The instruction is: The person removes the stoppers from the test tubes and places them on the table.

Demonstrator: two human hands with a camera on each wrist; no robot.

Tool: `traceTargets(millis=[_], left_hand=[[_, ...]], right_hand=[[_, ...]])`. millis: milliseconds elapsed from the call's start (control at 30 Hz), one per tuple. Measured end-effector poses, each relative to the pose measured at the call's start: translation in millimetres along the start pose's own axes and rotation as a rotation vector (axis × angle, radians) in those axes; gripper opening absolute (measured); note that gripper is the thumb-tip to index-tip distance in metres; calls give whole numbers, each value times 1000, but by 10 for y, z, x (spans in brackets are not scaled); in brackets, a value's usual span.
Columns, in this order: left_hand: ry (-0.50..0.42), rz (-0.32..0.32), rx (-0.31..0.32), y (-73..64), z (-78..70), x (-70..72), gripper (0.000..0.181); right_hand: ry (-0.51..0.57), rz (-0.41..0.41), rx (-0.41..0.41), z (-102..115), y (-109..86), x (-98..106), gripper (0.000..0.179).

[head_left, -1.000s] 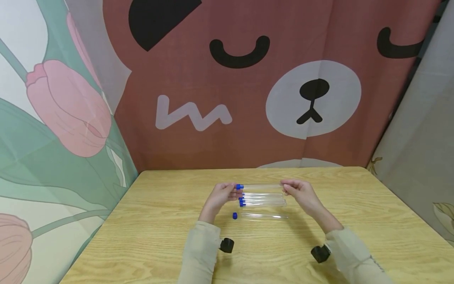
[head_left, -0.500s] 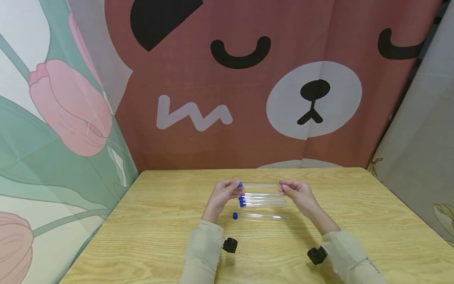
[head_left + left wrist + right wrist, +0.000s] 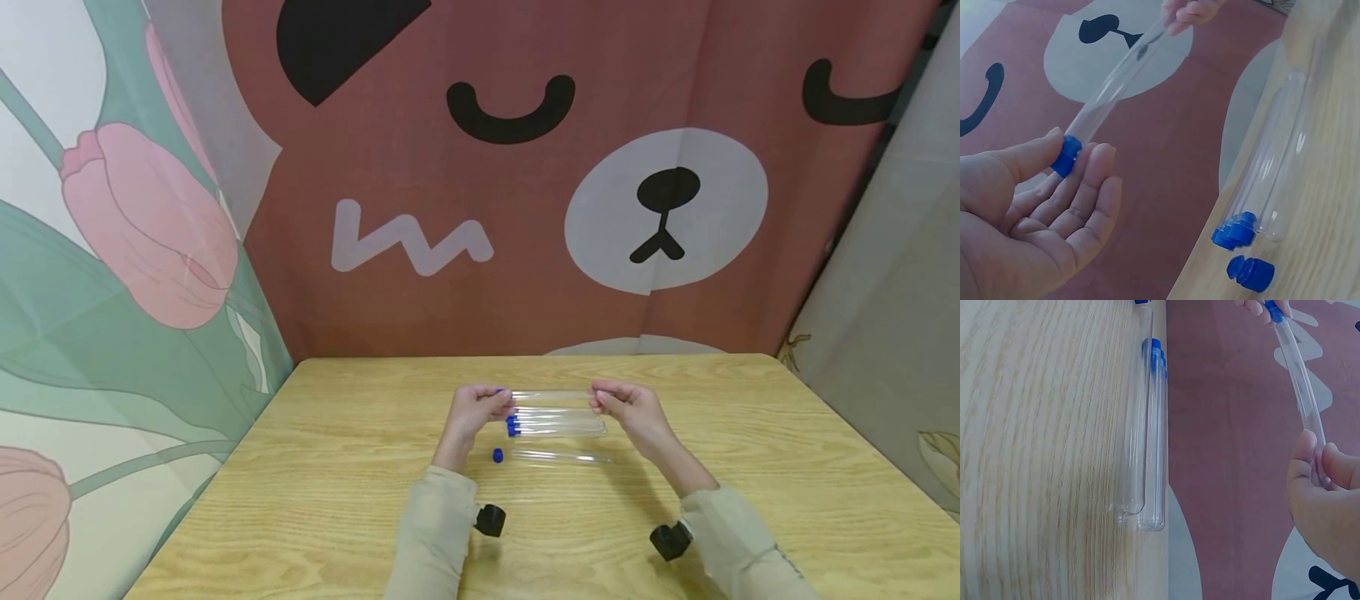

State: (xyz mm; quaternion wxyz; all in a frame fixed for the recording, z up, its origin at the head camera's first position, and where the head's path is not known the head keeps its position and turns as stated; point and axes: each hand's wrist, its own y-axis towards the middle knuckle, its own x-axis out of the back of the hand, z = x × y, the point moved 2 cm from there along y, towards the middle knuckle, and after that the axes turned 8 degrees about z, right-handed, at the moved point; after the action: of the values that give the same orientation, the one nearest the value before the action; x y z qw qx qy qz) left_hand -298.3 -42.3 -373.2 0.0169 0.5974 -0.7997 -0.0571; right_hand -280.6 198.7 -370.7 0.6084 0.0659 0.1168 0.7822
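Above the table, a clear test tube (image 3: pixel 551 395) is held level between the two hands. My left hand (image 3: pixel 474 410) pinches the blue cap (image 3: pixel 1067 156) at its left end between thumb and fingers, the cap sitting on the tube's mouth. At the other end, my right hand (image 3: pixel 633 412) pinches the rounded bottom with thumb and fingertips, as the right wrist view shows. Below the hands lie several capped test tubes (image 3: pixel 558 423) side by side. Nearer the person is an uncapped test tube (image 3: pixel 558 457), with a loose blue cap (image 3: pixel 498 456) just off its left end.
The light wood-grain table (image 3: pixel 337 500) spans the lower view. A curtain with a bear print (image 3: pixel 420 308) hangs behind its far edge, and a tulip-print curtain (image 3: pixel 150 233) hangs at the left. Black wrist cameras (image 3: pixel 491 520) sit on both sleeves.
The left hand has shifted slightly right and its fingers now cover more of the blue cap. My right hand has moved slightly left, still pinching the tube's bottom. Things on the table stay put.
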Motion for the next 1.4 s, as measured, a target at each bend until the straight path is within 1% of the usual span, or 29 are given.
traceTargets(millis=[167,433,733,800,900,1033,1133,1233,1400], left_hand=[[20,-55,-5,2,4,-17,21],[64,-141,1,-5,22,-52,19],[119,-193,-16,-24,15,-77,20],[134,-199,-16,-24,16,-78,20],[145,-188,-17,-29,13,-77,18],[137,-162,-34,-27,21,-68,18],[128,-158,-50,-23,31,-66,19],[134,-172,-58,-22,34,-74,19],[182,-217,-76,-40,30,-80,18]], right_hand=[[-25,-6,12,-2,3,5,29],[-50,-32,18,-26,-14,15,26],[-89,-65,-24,-30,-41,-3,31],[-82,-68,-27,-31,-47,-8,30],[-73,-66,-26,-39,-52,-5,28],[-81,-58,-29,-47,-54,2,29],[-89,-49,-25,-57,-58,6,31],[-82,-52,-19,-72,-59,5,31],[-71,-75,-21,-99,-61,-16,30]])
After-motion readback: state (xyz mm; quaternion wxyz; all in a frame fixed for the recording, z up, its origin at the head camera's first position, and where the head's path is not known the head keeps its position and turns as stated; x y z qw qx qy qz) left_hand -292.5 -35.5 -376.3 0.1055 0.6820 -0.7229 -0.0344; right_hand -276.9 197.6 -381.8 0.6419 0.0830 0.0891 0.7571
